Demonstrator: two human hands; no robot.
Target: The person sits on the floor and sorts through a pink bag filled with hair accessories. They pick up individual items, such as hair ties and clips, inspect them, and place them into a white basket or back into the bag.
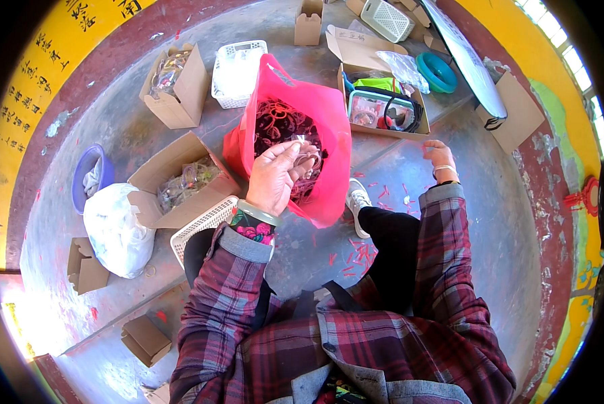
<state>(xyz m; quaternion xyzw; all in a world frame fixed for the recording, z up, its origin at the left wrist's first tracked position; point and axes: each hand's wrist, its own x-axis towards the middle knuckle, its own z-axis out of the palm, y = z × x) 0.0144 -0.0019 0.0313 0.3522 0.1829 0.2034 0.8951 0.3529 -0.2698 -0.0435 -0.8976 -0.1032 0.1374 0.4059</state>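
Observation:
My left hand [272, 180] is closed, its thumb and fingers pinching a thin pale looped band [306, 161] with a small clear piece at its top. It is held over the mouth of a bright pink-red bag [335, 145]. Inside the bag lies a tangled heap of dark and red loops [275, 121]. Away to the right, above the floor, my right hand [440, 156] is loosely curled with its fingers a little apart. Nothing visible is in it.
Cardboard boxes of small packed goods stand left [187, 178], far left [170, 84] and ahead [386, 108]. A white basket [238, 101], teal basins [436, 73], a stuffed white bag [119, 229] and a purple basin [80, 178] surround me. Red scraps [361, 256] litter the floor.

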